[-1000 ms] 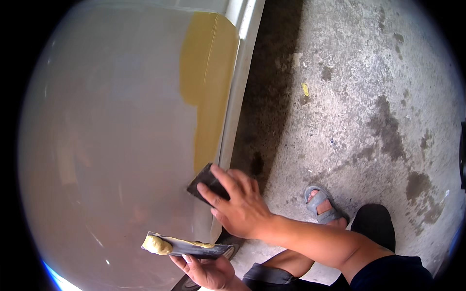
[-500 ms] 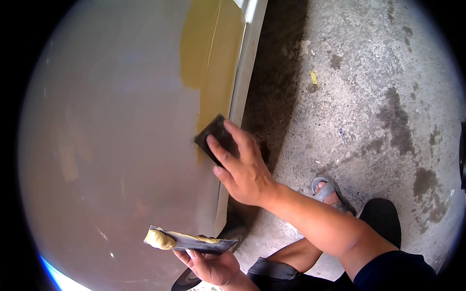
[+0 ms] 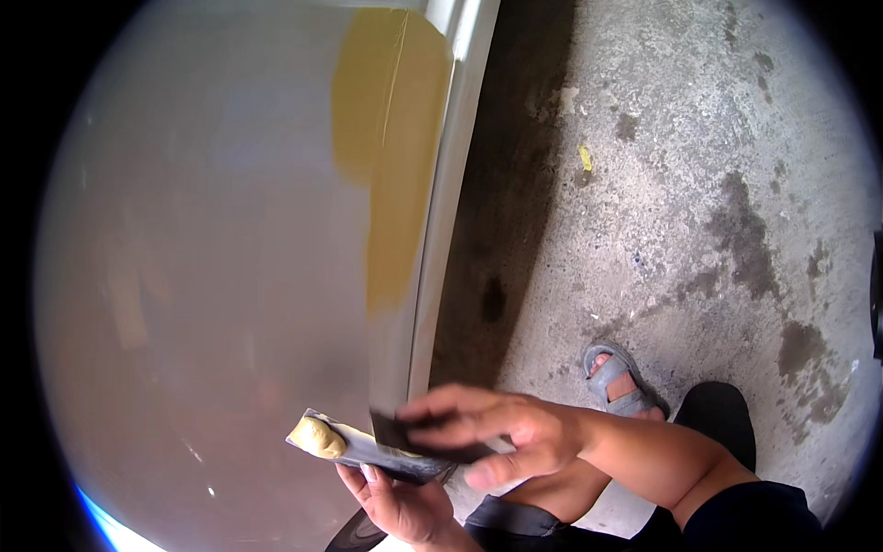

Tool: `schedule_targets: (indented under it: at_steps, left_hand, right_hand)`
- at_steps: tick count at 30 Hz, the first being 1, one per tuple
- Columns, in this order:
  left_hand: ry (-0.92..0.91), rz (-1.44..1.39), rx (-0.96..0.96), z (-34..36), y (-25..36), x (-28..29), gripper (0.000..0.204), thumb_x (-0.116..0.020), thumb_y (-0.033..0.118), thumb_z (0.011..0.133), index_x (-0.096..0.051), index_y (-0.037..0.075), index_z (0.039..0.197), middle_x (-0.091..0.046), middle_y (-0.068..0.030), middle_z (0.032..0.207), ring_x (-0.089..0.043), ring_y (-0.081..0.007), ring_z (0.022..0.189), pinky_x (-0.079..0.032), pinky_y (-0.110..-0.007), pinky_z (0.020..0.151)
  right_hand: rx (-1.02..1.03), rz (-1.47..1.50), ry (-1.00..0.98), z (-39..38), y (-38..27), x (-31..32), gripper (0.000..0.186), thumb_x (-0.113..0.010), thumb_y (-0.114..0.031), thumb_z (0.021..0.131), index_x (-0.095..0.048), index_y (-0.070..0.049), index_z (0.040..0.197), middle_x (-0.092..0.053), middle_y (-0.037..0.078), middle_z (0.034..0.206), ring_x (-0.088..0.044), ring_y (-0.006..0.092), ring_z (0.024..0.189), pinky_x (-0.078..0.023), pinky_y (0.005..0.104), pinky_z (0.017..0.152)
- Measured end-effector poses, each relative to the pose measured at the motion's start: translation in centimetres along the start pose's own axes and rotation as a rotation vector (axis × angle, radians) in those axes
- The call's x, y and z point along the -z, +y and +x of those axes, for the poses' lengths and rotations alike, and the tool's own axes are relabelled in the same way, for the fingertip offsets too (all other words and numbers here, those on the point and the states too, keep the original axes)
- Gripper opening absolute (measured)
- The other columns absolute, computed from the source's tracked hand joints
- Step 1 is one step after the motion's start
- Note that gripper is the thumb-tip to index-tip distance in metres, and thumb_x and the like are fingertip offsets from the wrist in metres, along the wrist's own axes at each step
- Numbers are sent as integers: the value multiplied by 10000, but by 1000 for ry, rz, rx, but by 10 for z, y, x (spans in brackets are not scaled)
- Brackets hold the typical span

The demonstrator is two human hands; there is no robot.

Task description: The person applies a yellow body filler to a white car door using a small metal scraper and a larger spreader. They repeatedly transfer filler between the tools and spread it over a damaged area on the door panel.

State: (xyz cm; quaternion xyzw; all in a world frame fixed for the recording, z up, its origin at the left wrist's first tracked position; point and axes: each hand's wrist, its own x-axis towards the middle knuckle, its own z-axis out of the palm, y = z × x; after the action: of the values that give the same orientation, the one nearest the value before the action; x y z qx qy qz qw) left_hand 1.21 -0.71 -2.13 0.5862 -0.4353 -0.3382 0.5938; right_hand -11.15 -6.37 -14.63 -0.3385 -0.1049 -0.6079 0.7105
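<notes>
Near the bottom, my left hand (image 3: 402, 508) grips a flat, dark putty board (image 3: 391, 463) from below. A lump of pale yellow putty (image 3: 318, 438) sits on its left end, with a smear along the upper edge. My right hand (image 3: 506, 428), blurred by motion, holds a thin black spreader (image 3: 391, 431) over the right part of the board. Whether the spreader touches the board I cannot tell. Beyond both hands, a yellow-brown putty patch (image 3: 391, 156) covers the edge zone of a grey vehicle panel (image 3: 212, 239); a thin line runs down its upper part.
A pale trim strip (image 3: 451, 184) runs along the panel's right edge. Past it lies a stained concrete floor (image 3: 662, 221), shadowed beside the panel, with a small yellow scrap (image 3: 585, 157). My sandalled foot (image 3: 621, 382) is at lower right. Part of a tyre (image 3: 357, 532) shows below.
My right hand has drawn the spreader off the lower end of the putty patch, down to the board. The left hand's board has risen slightly. The whole patch now shows uncovered.
</notes>
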Motion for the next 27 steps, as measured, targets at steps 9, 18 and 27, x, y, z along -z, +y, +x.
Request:
schedule_targets:
  at_steps: [9,18,27]
  left_hand:
    - [79,45,-112,2,1,-10,513,-520,139,948,-334,50,1418,-461,-123,1355,-482,-247,1225,-394,-414,1061]
    - [-10,-34,-84,12,-2,-29,503,-534,111,930,-360,52,1398,-497,-106,1322,-513,-234,1189,-434,-391,1014]
    - [-103,-111,-67,26,5,-55,471,-496,90,951,-349,24,1395,-523,-126,1297,-556,-234,1149,-467,-385,980]
  right_hand:
    - [-90,-928,311,-16,2,43,484,-677,-211,847,-554,-82,1297,-373,186,1435,-399,362,1300,-352,439,1064]
    - [-153,-1072,772,-21,-17,76,499,-597,-236,909,-466,-9,1333,-437,230,1339,-461,411,1217,-394,439,1026]
    - [-359,-822,820,-32,-51,89,459,-506,-300,978,-487,-1,1326,-498,182,1311,-504,317,1214,-415,360,1004]
